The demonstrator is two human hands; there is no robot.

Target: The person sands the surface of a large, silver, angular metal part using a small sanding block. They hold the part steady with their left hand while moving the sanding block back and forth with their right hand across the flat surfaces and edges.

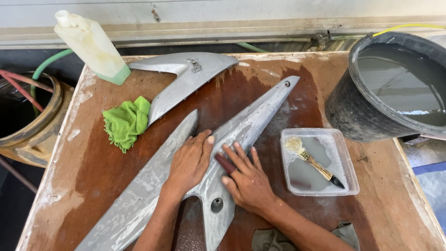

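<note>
Nearest the viewer, at the front edge of the wet reddish-brown wooden counter (pixel 93 186), both hands rest on a long, forked grey plastic body panel (pixel 139 200) with a dull, mottled, abraded surface. Left hand (pixel 188 165) lies flat, fingers extended and gripping nothing, pressing the panel where its two arms meet. Right hand (pixel 246 179), just beside it, has its fingers spread over a small dark red block (pixel 226 163) held against the panel; whether they close round it cannot be told. The panel's long axis runs diagonally from lower left to a pointed tip at upper right, directly beneath both hands. Right of the hands sits a clear square plastic tray (pixel 346 160) of soapy water holding a wooden-handled bristle brush (pixel 316 165). Left lies a crumpled green cloth (pixel 125 122). Farther back lie a second grey panel (pixel 186 79), a translucent plastic bottle (pixel 90 44), and a black bucket (pixel 344 107) of cloudy water.
</note>
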